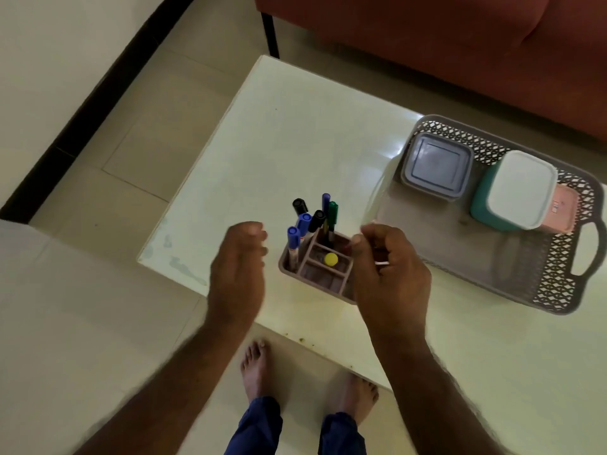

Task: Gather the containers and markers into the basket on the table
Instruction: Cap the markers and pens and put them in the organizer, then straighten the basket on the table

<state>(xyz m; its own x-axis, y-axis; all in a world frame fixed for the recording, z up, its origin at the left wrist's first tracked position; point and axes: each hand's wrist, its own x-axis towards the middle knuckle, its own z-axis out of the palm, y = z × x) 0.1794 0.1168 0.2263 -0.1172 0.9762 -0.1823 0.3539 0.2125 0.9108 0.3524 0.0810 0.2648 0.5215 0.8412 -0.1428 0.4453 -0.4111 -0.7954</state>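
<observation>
Pale tiled floor all round, dark skirting at far left, rust-red sofa along the top. White table in the middle, glossy, mostly bare on its left half.

Left hand poised just left of the organiser, empty, fingers curled loosely inward, apart from it and gripping nothing. Pink divided organiser near the table's front edge, between the two hands: markers upright in its far compartments, blue, black and green caps showing, and a small yellow ball in a middle cell. Right hand at the organiser's right corner, fingers bent and bunched, covering that corner; contact with the rim impossible to tell, and a thin pale sliver at the fingers too small to name.

Further right, grey lattice basket at the table's right side, already holding a grey-lidded container, a teal container with white lid and a pink container tucked behind it.

Judged as the last carry: organiser into the basket's free near half. Likely risks: tall markers tipping out if tilted, ball rolling free, base catching the basket wall if lifted too low, a one-sided grip twisting the load.
</observation>
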